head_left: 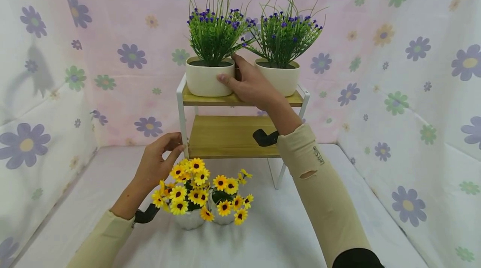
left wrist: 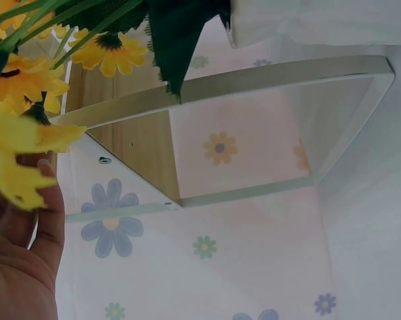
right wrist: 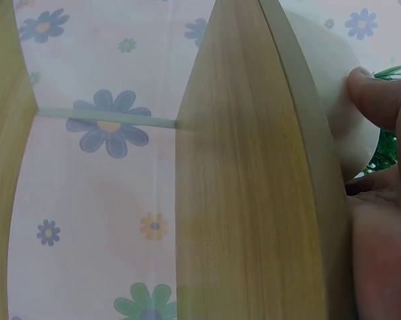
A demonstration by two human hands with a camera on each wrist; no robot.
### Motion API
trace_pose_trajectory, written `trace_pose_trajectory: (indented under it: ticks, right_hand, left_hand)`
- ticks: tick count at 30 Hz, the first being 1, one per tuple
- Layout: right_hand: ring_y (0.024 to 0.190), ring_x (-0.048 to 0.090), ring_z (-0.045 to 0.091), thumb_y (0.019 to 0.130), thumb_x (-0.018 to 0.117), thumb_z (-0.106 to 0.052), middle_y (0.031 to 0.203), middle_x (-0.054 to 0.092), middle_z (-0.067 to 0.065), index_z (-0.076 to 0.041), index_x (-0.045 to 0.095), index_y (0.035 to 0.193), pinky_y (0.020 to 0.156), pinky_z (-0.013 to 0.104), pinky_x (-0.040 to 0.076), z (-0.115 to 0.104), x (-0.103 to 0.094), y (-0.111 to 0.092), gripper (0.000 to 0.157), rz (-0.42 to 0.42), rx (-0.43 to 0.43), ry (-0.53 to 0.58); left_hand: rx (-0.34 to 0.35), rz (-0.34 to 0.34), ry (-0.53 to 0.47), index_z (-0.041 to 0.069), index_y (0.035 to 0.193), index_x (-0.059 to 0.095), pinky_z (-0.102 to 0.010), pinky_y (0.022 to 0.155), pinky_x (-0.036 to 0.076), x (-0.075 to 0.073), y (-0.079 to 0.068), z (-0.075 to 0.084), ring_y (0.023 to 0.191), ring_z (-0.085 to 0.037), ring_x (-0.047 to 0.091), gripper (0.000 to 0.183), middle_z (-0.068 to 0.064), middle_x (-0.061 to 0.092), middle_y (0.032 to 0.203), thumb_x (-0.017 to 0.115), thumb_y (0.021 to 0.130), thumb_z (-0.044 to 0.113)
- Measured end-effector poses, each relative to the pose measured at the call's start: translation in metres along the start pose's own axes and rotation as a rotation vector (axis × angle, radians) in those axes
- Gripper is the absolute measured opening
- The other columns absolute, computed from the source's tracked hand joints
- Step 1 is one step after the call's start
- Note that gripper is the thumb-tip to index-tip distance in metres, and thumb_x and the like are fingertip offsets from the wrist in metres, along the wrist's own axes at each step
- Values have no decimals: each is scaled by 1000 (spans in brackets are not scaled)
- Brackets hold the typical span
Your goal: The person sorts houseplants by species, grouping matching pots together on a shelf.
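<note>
On the top board of a two-tier shelf (head_left: 230, 132) stand two cream oval pots with grassy plants and small purple flowers, the left potted plant (head_left: 206, 80) and the right potted plant (head_left: 287, 77). My right hand (head_left: 251, 82) grips the left one at its right end, thumb on the front and fingers going behind. In the right wrist view the thumb lies against the pale pot (right wrist: 327, 73) above the board's edge. Low on the left, my left hand (head_left: 155, 159) pinches the shelf's white front leg; yellow flowers (left wrist: 27, 80) partly cover its fingertips in the left wrist view.
Two small white pots of yellow flowers, a left one (head_left: 189, 220) and a right one (head_left: 222, 213), stand on the white-covered table (head_left: 278, 234) in front of the shelf. Flower-printed cloth (head_left: 124, 92) encloses the back and both sides.
</note>
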State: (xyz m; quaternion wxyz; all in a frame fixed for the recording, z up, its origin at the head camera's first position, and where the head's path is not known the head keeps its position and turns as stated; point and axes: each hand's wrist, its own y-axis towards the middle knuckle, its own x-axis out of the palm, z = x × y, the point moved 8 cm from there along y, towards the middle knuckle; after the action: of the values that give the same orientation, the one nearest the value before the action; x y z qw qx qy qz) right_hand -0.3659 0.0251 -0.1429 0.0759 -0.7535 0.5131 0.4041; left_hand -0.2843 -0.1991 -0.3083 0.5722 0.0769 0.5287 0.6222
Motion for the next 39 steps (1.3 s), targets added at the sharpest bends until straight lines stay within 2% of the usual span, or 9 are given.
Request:
trace_pose_trajectory:
  ticks: [6, 13, 19, 27, 33, 39]
  right_hand:
    - [147, 30, 11, 96, 54, -58, 164, 23, 2, -15, 5, 161, 118, 29, 30, -3, 1, -4, 92, 22, -21, -14]
    - [148, 25, 13, 98, 60, -44, 166, 15, 5, -10, 3, 160, 117, 27, 29, -9, 1, -16, 91, 55, -123, 75]
    - [149, 27, 15, 98, 63, -39, 163, 25, 9, -6, 10, 160, 117, 24, 29, -11, -1, -35, 87, 110, -189, 34]
    - [146, 34, 14, 97, 65, -35, 160, 30, 5, -9, 20, 159, 115, 22, 31, -9, -2, -60, 81, 196, -294, -16]
    - [142, 39, 15, 96, 68, -21, 153, 37, 9, -7, 30, 154, 115, 27, 34, -10, -1, -85, 71, 249, -426, 12]
    - [138, 43, 32, 92, 66, 0, 146, 41, 22, 5, 36, 146, 114, 44, 37, -26, -5, -118, 62, 294, -520, 105]
  left_hand:
    - [-9, -3, 4, 7, 122, 62, -8, 86, 48, 0, -1, 1, 93, -13, 69, 31, -1, 68, 107, 68, 92, -1]
    - [-7, -3, 8, 8, 122, 62, -8, 87, 48, 0, 0, 2, 93, -14, 70, 31, -1, 68, 108, 68, 93, 0]
    - [-1, -2, 7, 7, 121, 62, -8, 86, 48, 0, 0, 3, 92, -14, 70, 31, -1, 68, 107, 68, 92, 0]
    - [-16, -9, 2, 8, 122, 62, -8, 87, 48, 0, -1, 1, 93, -14, 70, 31, -1, 68, 109, 68, 93, 1]
    - [0, -4, 2, 8, 122, 62, -9, 87, 48, 0, 0, 1, 93, -15, 70, 31, -1, 68, 108, 68, 93, 0]
    - [-4, -4, 2, 8, 122, 62, -9, 87, 49, 0, -1, 0, 93, -14, 70, 31, -1, 68, 108, 68, 93, -1]
